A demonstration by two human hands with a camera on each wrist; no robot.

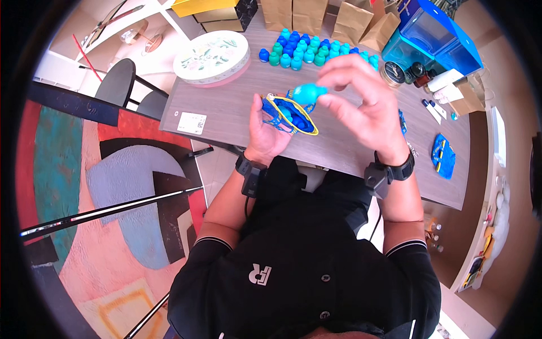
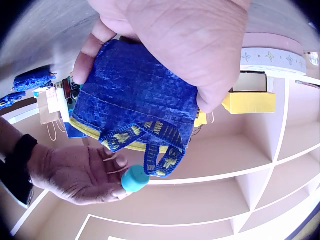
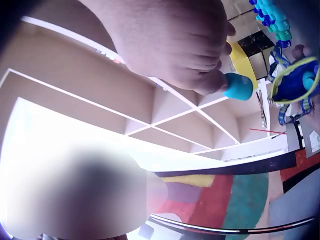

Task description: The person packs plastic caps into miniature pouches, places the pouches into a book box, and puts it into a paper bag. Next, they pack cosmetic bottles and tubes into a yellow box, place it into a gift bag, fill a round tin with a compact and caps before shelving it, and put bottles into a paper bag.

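My left hand (image 1: 264, 134) holds a small blue woven bag (image 1: 308, 132) with yellow trim and patterned webbing handles. Its mouth gapes, and small blue and turquoise pieces show inside. From the left wrist view, thumb and fingers grip opposite sides of the bag (image 2: 135, 90). Above the opening, my right hand (image 1: 367, 107) pinches a small turquoise bottle-shaped piece (image 1: 306, 94) by its narrow end, between thumb and fingertips. The wide, rounded end of that piece (image 3: 239, 86) points toward the bag in the right wrist view.
Rows of blue, green and turquoise bottle-shaped pieces (image 1: 296, 52) stand at the back of the table. Around them are a round floral box (image 1: 212, 56), paper bags (image 1: 353, 22) and a blue plastic box (image 1: 435, 34). Another blue bag (image 1: 444, 155) lies flat at the right.
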